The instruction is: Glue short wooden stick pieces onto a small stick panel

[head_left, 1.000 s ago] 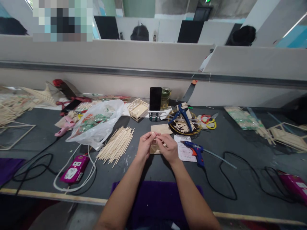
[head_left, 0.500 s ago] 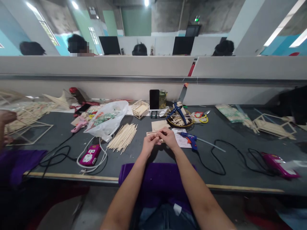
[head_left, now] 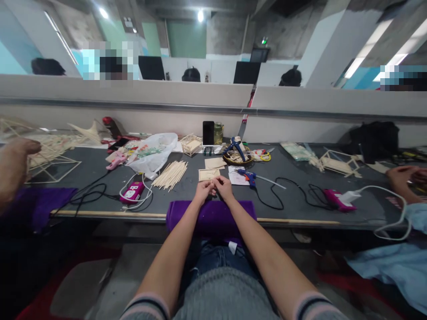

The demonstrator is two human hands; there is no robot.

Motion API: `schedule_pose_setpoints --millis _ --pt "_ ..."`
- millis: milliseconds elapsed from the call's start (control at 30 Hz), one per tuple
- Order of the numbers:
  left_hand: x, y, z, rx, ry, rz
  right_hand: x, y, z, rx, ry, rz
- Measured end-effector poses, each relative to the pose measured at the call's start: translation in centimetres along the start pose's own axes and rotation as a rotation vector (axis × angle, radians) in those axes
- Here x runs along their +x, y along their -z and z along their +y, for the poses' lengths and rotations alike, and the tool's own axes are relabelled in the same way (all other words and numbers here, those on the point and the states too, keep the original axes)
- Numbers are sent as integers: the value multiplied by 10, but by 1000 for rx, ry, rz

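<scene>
My left hand (head_left: 204, 192) and my right hand (head_left: 223, 187) meet at the table's front, above a rolled purple cloth (head_left: 213, 215). Both have their fingers pinched together; whatever is between them is too small to make out. Just beyond the fingertips lies a small wooden panel with a stick border (head_left: 207, 175), partly covered by my right hand. A plain thin wooden sheet (head_left: 215, 163) sits behind it. To the left is a pile of thin wooden sticks (head_left: 171, 175). A blue glue gun (head_left: 248, 177) rests to the right on a white paper (head_left: 236, 178).
A basket of sticks (head_left: 230, 159), yellow-handled scissors (head_left: 265, 157), an upright phone (head_left: 208, 132) and a small stick model (head_left: 191, 145) stand farther back. Left are a plastic bag (head_left: 151, 155) and a magenta power strip (head_left: 132, 192). Co-workers' hands show at both sides; cables cross the table.
The view has shifted, showing more of my lap and the person on the right. My hands now sit nearer the table's front edge, uncovering more of the bordered panel. My fingers stay pinched.
</scene>
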State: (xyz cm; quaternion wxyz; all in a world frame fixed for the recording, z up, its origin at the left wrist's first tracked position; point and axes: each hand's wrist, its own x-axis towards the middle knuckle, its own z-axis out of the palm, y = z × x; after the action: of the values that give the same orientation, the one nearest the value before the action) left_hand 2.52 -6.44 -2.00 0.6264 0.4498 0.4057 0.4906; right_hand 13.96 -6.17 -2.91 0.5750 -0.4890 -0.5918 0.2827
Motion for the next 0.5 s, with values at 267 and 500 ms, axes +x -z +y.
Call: schedule_pose_setpoints --millis 267,500 --pt "2 3 -7 57 -32 -13 -4 2 5 19 -43 18" --pt "9 1 -6 112 -52 13 -2 3 2 11 -60 16"
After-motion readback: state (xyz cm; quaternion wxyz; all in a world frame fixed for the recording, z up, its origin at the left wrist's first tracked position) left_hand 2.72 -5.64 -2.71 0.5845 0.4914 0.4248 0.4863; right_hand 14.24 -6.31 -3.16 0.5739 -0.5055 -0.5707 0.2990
